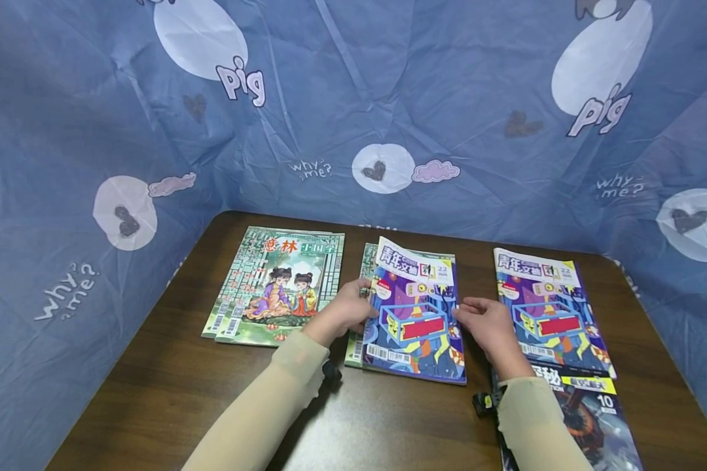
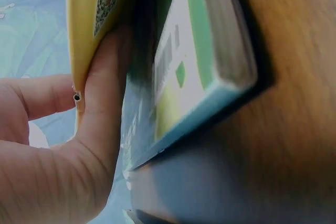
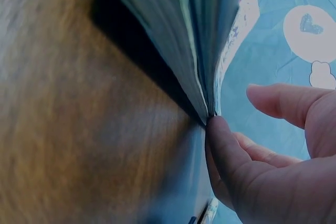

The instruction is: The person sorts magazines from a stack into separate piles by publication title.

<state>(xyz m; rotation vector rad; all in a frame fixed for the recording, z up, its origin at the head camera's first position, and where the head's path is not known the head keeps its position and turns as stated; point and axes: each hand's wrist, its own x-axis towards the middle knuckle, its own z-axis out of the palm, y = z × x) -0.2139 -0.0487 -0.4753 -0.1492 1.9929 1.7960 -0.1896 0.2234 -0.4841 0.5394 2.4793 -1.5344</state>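
My left hand (image 1: 351,307) pinches the left edge of a purple magazine (image 1: 421,327), which lies over green-covered magazines (image 1: 354,354). In the left wrist view, the thumb and a finger (image 2: 102,103) are on either side of its yellow back cover (image 2: 84,19), lifted off the green magazine (image 2: 202,40) below. On the other side, fingertips of my right hand (image 1: 489,327) touch the magazine's right edge. The right wrist view shows the thumb (image 3: 278,100) standing apart from the page edges (image 3: 157,24), with the other fingers against them.
To the left lie overlapping green magazines (image 1: 283,294) with two cartoon figures on the cover. On the right, another purple magazine (image 1: 556,327) lies just above a dark magazine (image 1: 603,425), partly behind my right forearm. A blue printed cloth (image 1: 318,118) hangs behind the brown table (image 1: 147,392).
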